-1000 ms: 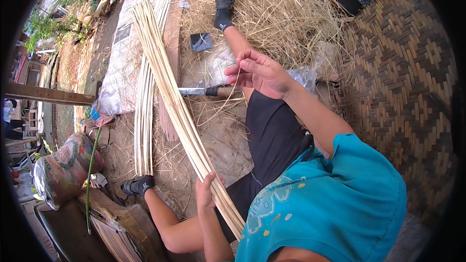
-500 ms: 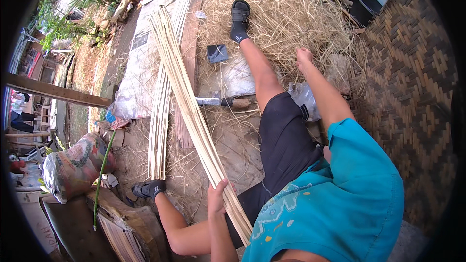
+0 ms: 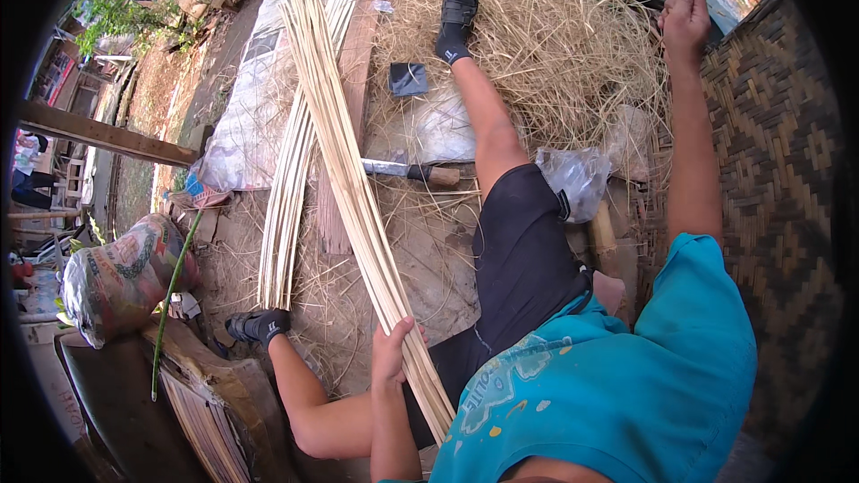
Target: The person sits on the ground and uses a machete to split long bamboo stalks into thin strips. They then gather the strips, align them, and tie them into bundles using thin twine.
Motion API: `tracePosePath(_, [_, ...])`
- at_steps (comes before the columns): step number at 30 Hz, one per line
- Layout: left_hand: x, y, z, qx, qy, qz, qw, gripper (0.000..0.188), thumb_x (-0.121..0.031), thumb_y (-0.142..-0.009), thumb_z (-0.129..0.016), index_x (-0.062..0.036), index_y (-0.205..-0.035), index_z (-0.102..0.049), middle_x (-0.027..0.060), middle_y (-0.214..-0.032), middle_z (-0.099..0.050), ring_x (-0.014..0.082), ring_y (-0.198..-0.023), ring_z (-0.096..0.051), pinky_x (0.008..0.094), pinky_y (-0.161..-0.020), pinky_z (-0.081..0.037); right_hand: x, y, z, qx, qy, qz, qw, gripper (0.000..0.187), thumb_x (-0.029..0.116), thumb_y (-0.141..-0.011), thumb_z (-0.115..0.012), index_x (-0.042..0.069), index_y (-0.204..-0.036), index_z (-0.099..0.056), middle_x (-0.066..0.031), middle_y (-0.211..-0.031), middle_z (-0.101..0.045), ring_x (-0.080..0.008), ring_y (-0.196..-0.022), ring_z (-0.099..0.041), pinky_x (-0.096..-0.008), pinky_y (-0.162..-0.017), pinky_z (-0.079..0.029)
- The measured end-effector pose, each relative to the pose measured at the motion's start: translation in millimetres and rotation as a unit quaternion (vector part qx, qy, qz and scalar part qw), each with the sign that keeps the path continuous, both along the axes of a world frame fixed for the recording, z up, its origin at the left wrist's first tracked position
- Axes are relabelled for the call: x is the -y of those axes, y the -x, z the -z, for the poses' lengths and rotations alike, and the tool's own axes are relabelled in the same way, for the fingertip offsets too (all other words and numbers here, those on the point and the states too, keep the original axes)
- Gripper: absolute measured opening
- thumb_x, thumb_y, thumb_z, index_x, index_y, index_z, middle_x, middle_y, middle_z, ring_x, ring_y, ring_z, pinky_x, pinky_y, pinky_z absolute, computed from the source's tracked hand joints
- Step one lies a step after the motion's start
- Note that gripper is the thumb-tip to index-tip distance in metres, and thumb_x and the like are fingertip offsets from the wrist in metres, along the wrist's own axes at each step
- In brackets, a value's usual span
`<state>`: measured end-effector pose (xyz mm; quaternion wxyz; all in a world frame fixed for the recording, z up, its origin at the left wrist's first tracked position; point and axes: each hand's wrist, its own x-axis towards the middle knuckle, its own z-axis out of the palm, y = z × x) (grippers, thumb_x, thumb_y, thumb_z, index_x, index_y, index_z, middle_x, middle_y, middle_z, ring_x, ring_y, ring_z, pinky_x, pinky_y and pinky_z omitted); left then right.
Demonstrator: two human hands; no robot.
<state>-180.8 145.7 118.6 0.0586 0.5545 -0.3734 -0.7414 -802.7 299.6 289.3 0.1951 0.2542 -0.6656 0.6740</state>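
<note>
The right hand (image 3: 685, 18) has swung out past the shavings heap (image 3: 555, 45), fingertips pressed together; I can't tell if they pinch anything. The left hand (image 3: 394, 351) wraps the bamboo strip bundle (image 3: 360, 206) across the black shorts (image 3: 532, 250). Much looks done; what's left, I can't tell.

The left hand (image 3: 390, 353) grips a bundle of pale strips (image 3: 350, 179) near its lower end, with the strips extending forward and to the left of that hand. A second bundle (image 3: 288, 224) lies forward-left of the left hand, and a knife (image 3: 419, 172) lies forward of it. The right hand (image 3: 685, 25) is raised, fingers drawn together, with loose shavings (image 3: 555, 54) to its left and a woven panel (image 3: 769, 179) to its near right.
</note>
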Motion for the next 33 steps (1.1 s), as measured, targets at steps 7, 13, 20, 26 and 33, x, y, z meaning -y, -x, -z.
tracePosePath(7, [-1, 5, -5, -0.028, 0.006, -0.011, 1.0, 0.029, -0.016, -0.091, -0.069, -0.0007, -0.111, -0.054, 0.0129, -0.085, -0.065, 0.0214, -0.068, -0.066, 0.0348, -0.061, -0.057, -4, -65, -52, 0.081, -0.418, -0.283, 0.859, 0.026, 0.029, -0.102, -0.062, 0.008, -0.116, -0.065, 0.0074, -0.074, -0.049, 0.0004, -0.055, -0.035, -0.0207, -0.048, -0.029])
tracePosePath(13, [-1, 7, -8, -0.019, 0.015, -0.01, 1.0, 0.027, -0.016, -0.092, -0.068, -0.0012, -0.11, -0.054, 0.0114, -0.082, -0.064, 0.0204, -0.066, -0.065, 0.0345, -0.058, -0.056, 33, -98, -1, 0.317, -0.26, -0.468, 0.783, 0.025, 0.023, -0.101, -0.061, 0.003, -0.116, -0.066, 0.0121, -0.062, -0.035, 0.0004, -0.05, -0.027, -0.0188, -0.045, -0.022])
tracePosePath(20, [-3, 3, 1, -0.028, 0.018, -0.005, 0.999, 0.03, -0.018, -0.092, -0.069, -0.0007, -0.111, -0.053, 0.0124, -0.084, -0.063, 0.0217, -0.067, -0.066, 0.0356, -0.058, -0.057, 55, -166, 56, 0.383, -0.245, -0.566, 0.688, 0.021, 0.024, -0.104, -0.06, 0.005, -0.112, -0.063, 0.0075, -0.072, -0.045, -0.002, -0.056, -0.034, -0.0193, -0.049, -0.028])
tracePosePath(26, [-4, 5, -3, -0.028, 0.022, -0.006, 0.999, 0.031, -0.018, -0.092, -0.069, -0.0013, -0.112, -0.052, 0.0121, -0.083, -0.063, 0.0218, -0.067, -0.066, 0.0356, -0.06, -0.057, 82, -206, 97, 0.452, -0.174, -0.521, 0.703, 0.03, 0.036, -0.109, -0.047, 0.008, -0.107, -0.057, -0.0002, -0.091, -0.057, -0.0093, -0.08, -0.059, -0.0267, -0.076, -0.054])
tracePosePath(33, [-5, 9, -1, -0.041, 0.049, 0.012, 0.998, 0.04, -0.022, -0.091, -0.075, -0.003, -0.116, -0.051, 0.0098, -0.084, -0.063, 0.02, -0.071, -0.066, 0.0344, -0.062, -0.057, 119, -303, 143, 0.28, -0.357, -0.64, 0.62, 0.036, 0.037, -0.107, -0.051, 0.007, -0.101, -0.07, 0.0048, -0.073, -0.052, -0.006, -0.066, -0.05, -0.0248, -0.063, -0.047])
